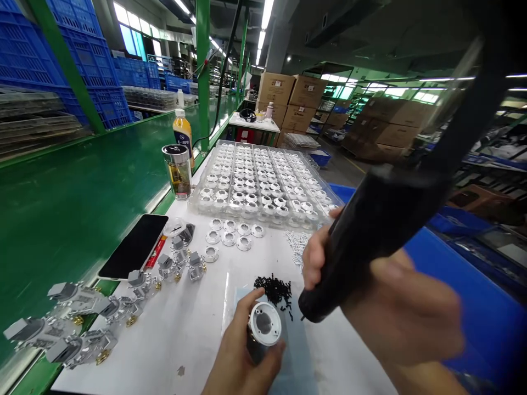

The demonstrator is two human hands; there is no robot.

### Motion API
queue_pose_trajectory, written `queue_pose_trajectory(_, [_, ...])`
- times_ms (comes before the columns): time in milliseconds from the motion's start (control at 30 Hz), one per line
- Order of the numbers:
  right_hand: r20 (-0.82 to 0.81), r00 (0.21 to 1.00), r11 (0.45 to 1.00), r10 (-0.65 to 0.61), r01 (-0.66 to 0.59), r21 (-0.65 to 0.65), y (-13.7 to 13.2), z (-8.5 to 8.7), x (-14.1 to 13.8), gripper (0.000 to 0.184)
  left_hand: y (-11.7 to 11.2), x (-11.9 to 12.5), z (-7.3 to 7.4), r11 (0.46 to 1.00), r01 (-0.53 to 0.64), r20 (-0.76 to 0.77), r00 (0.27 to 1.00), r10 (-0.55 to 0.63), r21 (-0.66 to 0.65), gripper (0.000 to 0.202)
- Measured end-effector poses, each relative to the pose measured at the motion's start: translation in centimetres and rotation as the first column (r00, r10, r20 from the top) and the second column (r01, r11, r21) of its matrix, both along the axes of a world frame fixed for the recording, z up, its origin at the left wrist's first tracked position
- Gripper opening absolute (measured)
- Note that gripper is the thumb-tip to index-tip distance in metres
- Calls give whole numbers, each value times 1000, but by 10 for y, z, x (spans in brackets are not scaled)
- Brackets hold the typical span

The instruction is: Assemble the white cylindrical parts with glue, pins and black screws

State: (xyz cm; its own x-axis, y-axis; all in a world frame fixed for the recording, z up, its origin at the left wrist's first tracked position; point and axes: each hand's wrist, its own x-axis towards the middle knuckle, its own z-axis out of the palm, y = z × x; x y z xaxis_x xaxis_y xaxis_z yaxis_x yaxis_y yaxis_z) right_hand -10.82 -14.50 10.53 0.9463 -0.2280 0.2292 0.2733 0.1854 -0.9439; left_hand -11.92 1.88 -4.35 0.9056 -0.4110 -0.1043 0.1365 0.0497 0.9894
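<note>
My left hand (242, 351) wraps round a small cylindrical part (265, 323) with a white ring on top, its open end facing up. My right hand (395, 307) grips a black power screwdriver (358, 241), blurred by motion. The tool's tip points down, to the right of the cylindrical part and apart from it. Just behind my left fingers lies a pile of black screws (275, 289). White screws (297, 247) are heaped farther back, beside the screwdriver.
Several white rings (229, 238) lie before a clear tray (263, 216) filled with more rings. Grey mechanical parts (86, 299), a phone (134, 247), a glass jar (180, 178) and a yellow bottle (182, 129) stand left. A green conveyor (82, 203) runs alongside; a blue bin (465, 296) is right.
</note>
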Motion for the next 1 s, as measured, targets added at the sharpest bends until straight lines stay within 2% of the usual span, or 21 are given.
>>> queue_pose_trajectory(67, [-36, 999, 1000, 15, -15, 1, -7, -27, -5, 48, -2, 3, 2, 998, 23, 23, 999, -24, 54, 38])
queue_pose_trajectory(167, [33, 998, 999, -50, 50, 4, -12, -62, -9, 59, -1, 7, 4, 993, 33, 44, 998, -38, 112, 15])
queue_pose_trajectory(233, [68, 996, 998, -59, 59, 2, -12, -73, -10, 61, 0, 9, 6, 993, 2, 46, 999, -7, 116, 15])
queue_pose_trajectory(300, [85, 995, 998, -60, 59, 5, -11, -78, -9, 59, -1, 9, 9, 992, -33, 16, 999, 31, 119, 20])
queue_pose_trajectory(433, [79, 995, 998, -68, 68, 4, -10, -80, -4, 58, -4, 11, 12, 980, -91, -63, 993, 103, 179, 27])
queue_pose_trajectory(533, [81, 995, 998, -65, 64, 16, -16, -75, -5, 57, -6, 12, 11, 975, -72, -47, 995, 84, 210, 27])
queue_pose_trajectory(667, [87, 994, 998, 59, -61, 23, -26, -56, -11, 56, -11, 13, 10, 986, -11, 1, 1000, 11, 169, 13])
queue_pose_trajectory(767, [92, 987, 990, 129, -133, 44, -24, -41, -10, 54, -19, 13, 12, 981, 41, -37, 999, -34, 190, 15])
queue_pose_trajectory(867, [98, 994, 989, 50, -62, 131, -11, -34, -3, 52, -25, 13, 13, 968, 53, -46, 998, -43, 247, 16])
queue_pose_trajectory(933, [110, 993, 983, -40, 19, 185, -3, -32, 0, 53, -27, 13, 11, 973, 33, -36, 999, -26, 230, 16])
queue_pose_trajectory(1000, [117, 992, 979, -54, 30, 200, 0, -32, 1, 54, -27, 13, 9, 980, 15, -21, 1000, -11, 199, 19])
